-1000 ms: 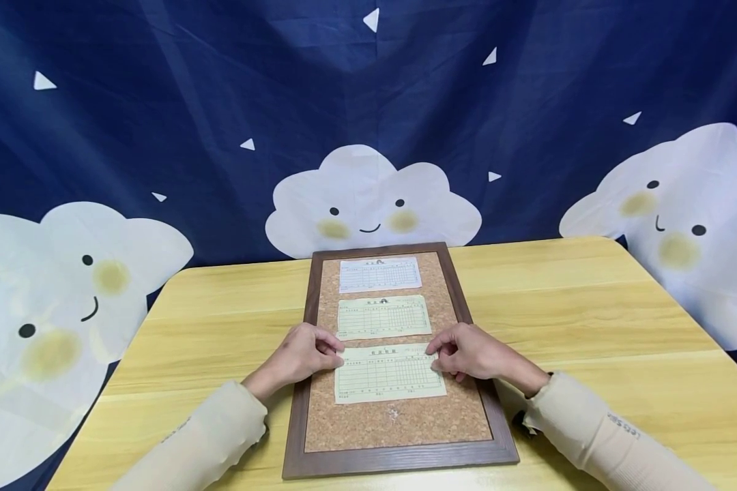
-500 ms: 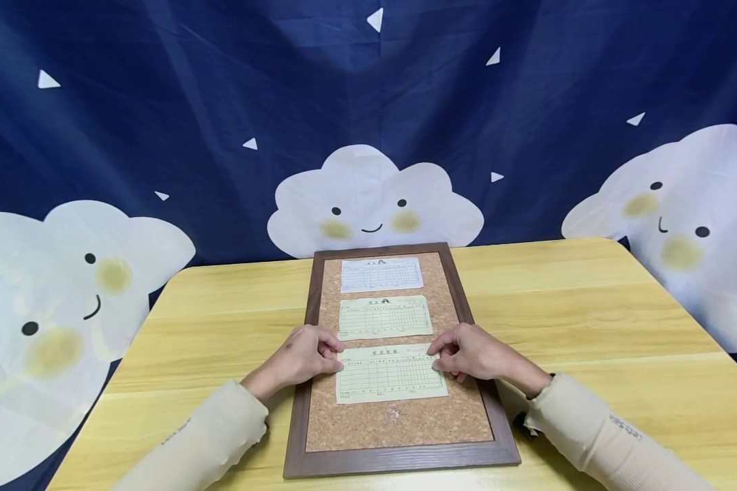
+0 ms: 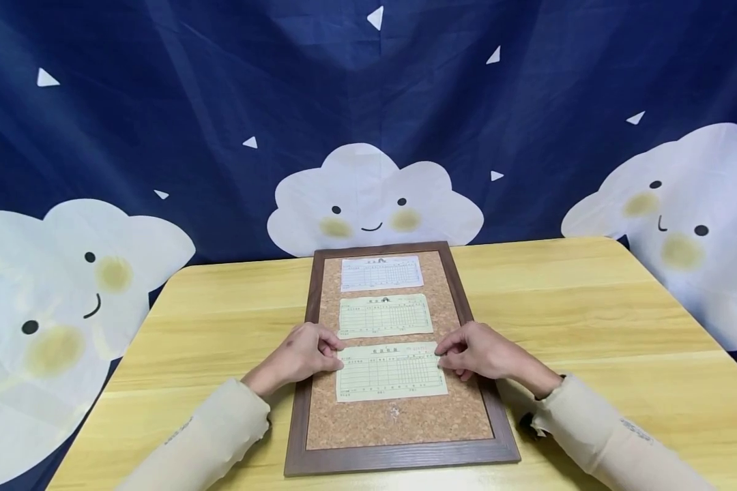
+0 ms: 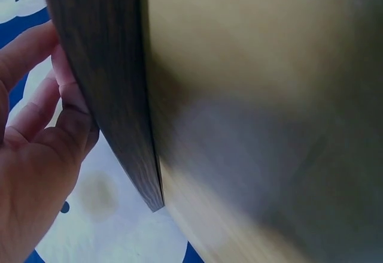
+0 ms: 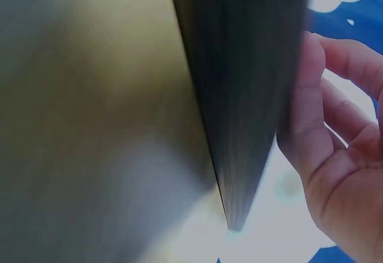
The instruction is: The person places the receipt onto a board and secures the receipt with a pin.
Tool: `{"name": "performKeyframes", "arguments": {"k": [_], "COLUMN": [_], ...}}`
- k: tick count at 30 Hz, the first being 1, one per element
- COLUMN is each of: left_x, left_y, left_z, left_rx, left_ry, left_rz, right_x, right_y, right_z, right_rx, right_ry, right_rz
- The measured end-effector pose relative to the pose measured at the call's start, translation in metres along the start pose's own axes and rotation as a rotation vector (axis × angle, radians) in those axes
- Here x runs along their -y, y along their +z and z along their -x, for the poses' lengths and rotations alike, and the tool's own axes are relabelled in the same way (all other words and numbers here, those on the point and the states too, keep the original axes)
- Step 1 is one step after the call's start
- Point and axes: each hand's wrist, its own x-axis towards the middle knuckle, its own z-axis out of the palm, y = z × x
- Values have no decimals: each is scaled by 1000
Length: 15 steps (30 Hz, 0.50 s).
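In the head view, a pale green printed form slip (image 3: 393,374) lies on the cork of a brown-framed board (image 3: 393,429). My left hand (image 3: 304,351) pinches the slip's left edge near its upper corner. Just at the slip's right edge, my right hand (image 3: 482,351) has thumb and forefinger slightly apart, and the upper right corner of the paper shows uncovered. The board's dark frame blocks the slip in both wrist views: the left hand (image 4: 45,113) appears left of it, the right hand (image 5: 341,131) right of it.
Farther up the cork lie another green slip (image 3: 385,317) and a whitish-blue slip (image 3: 382,274). The board rests on a light wooden table (image 3: 221,300). Behind hangs a dark blue cloth (image 3: 374,82) with cloud prints.
My right hand has shifted slightly right, off the slip's upper right corner. The left hand and the slips stay in place.
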Motion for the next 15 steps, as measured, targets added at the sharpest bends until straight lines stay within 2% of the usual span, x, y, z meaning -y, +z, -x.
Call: {"name": "performKeyframes", "arguments": {"k": [5,15], "left_x": [0,0], "left_y": [0,-1], "left_z": [-1,-2], "left_rx": [6,18], "left_ry": [-14,-38], "left_rz": [4,7], "right_x": [-4,-13], "right_y": [-16,-43], "right_z": [11,34], "right_rx": [-41,-116], "right_ry": [-4,47], "right_rz": [-31,-61]}}
